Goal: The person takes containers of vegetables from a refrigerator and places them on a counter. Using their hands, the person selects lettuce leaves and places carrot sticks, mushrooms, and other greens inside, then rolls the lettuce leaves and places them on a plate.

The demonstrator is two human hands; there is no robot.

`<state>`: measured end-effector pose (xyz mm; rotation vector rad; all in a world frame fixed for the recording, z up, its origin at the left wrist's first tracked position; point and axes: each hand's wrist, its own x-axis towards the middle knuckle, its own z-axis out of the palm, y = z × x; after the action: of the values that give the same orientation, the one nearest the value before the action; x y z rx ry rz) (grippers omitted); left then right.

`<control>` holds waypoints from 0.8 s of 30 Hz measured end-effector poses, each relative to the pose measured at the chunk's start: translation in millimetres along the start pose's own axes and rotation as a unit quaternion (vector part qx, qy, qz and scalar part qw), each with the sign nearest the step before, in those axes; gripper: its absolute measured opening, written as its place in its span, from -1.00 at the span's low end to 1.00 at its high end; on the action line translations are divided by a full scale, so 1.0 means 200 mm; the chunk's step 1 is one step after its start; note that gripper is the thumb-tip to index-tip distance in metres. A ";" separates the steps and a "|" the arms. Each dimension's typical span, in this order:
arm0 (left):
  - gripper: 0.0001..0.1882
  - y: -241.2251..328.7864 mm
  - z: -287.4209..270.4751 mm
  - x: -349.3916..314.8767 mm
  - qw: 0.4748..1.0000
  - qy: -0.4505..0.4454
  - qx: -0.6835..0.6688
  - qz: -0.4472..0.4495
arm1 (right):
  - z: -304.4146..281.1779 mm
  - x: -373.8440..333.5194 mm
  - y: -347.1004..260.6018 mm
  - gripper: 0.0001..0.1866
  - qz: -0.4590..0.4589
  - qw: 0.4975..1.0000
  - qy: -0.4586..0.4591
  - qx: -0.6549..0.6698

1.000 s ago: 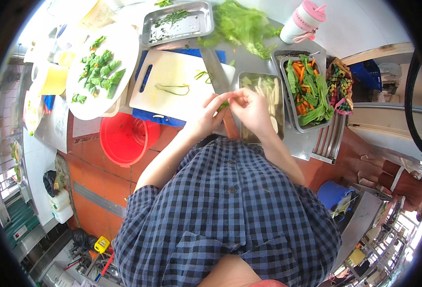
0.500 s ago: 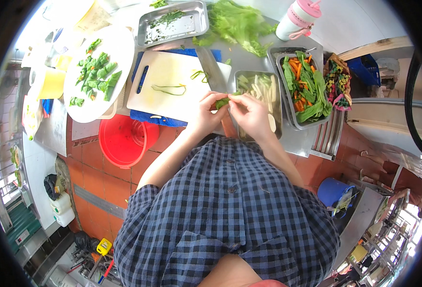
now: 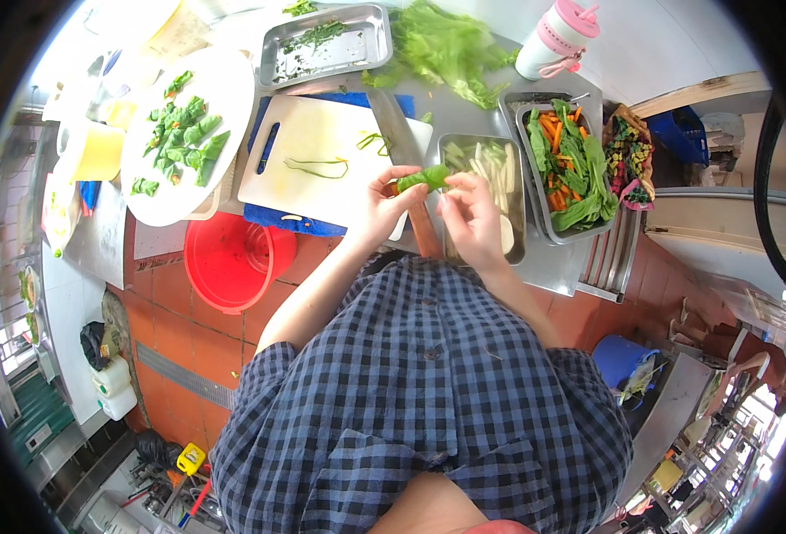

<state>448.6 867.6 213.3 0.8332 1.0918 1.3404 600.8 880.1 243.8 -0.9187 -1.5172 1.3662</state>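
Observation:
My left hand (image 3: 386, 206) pinches a rolled green leaf (image 3: 424, 179), with a bit of orange showing at its left end. At the roll's right end is my right hand (image 3: 473, 221), its fingers curled in; whatever they pinch is too small to make out. Below both hands a knife (image 3: 397, 132) with a wooden handle lies across the right edge of the white cutting board (image 3: 340, 191). Thin green strips (image 3: 316, 167) rest on the board. Several similar leaf rolls (image 3: 179, 133) sit on a white oval plate (image 3: 148, 212) at the left.
A tray of orange strips and green leaves (image 3: 560, 165) stands right of a container of pale sticks (image 3: 491, 160). Farther back are a metal tray (image 3: 273, 67), loose lettuce (image 3: 451, 53) and a pink-lidded tumbler (image 3: 553, 44). A red bucket (image 3: 224, 267) stands below the counter's left side.
The leaf roll, mostly covered by my fingers before, now shows plainly in my left hand. My right hand has drawn slightly away from my left.

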 end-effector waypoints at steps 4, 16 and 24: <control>-0.73 0.03 0.02 0.00 0.999 0.004 -0.028 -0.035 | 0.02 -0.03 0.00 -0.77 0.040 0.997 -0.012 0.069; -0.80 0.18 -0.01 -0.03 0.959 -0.058 -0.210 -0.179 | -0.11 0.08 0.08 -0.80 0.293 0.920 -0.089 0.244; -0.80 0.16 -0.02 -0.05 0.977 -0.103 -0.031 -0.183 | -0.16 0.34 0.10 -0.84 0.293 0.889 -0.264 0.232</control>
<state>434.7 861.1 243.2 0.6701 0.9779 0.9532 606.7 957.0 234.0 -0.7492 -1.2104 2.4547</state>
